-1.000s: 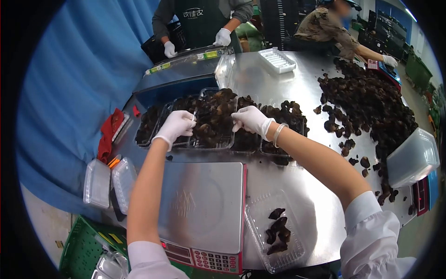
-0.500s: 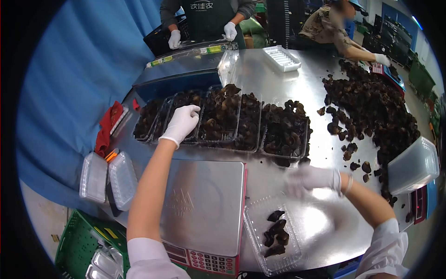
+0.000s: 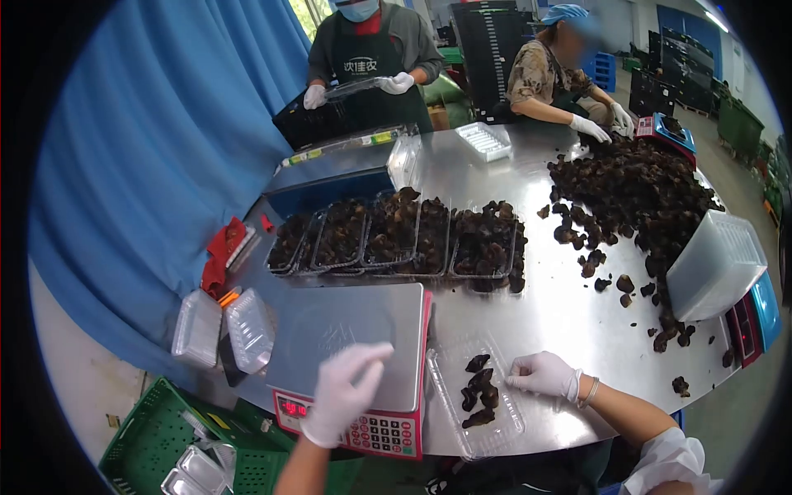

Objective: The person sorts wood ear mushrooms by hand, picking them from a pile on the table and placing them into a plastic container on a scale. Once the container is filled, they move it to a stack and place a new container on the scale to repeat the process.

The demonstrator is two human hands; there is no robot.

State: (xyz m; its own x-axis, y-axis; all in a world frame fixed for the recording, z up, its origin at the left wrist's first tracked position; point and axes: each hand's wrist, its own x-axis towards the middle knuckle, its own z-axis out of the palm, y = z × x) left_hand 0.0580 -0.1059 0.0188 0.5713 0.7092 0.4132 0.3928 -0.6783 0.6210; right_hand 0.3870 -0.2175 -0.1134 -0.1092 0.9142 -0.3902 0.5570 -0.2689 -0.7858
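Note:
My left hand (image 3: pixel 346 394), in a white glove, is over the near part of the silver weighing scale (image 3: pixel 351 318), its thumb and fingers apart with nothing in them. My gloved right hand (image 3: pixel 546 375) pinches the right rim of a clear plastic tray (image 3: pixel 445 412). Several dark wood ear mushroom pieces (image 3: pixel 480 388) lie in that tray, which rests on the metal table just right of the scale. Beyond the scale stands a row of clear trays heaped with wood ear (image 3: pixel 392 227). Red digits glow on the scale's front panel.
A large wood ear pile (image 3: pixel 635 190) covers the table's right side, beside stacked clear trays (image 3: pixel 716 264). Tray stacks (image 3: pixel 198 330) stand at left, above a green crate (image 3: pixel 148 437). Across the table, one co-worker holds a clear lid or tray (image 3: pixel 356 87); another reaches into the pile.
My left hand has come back from the filled trays to above the scale. My right hand has moved down to the near tray's rim. The view has tilted up.

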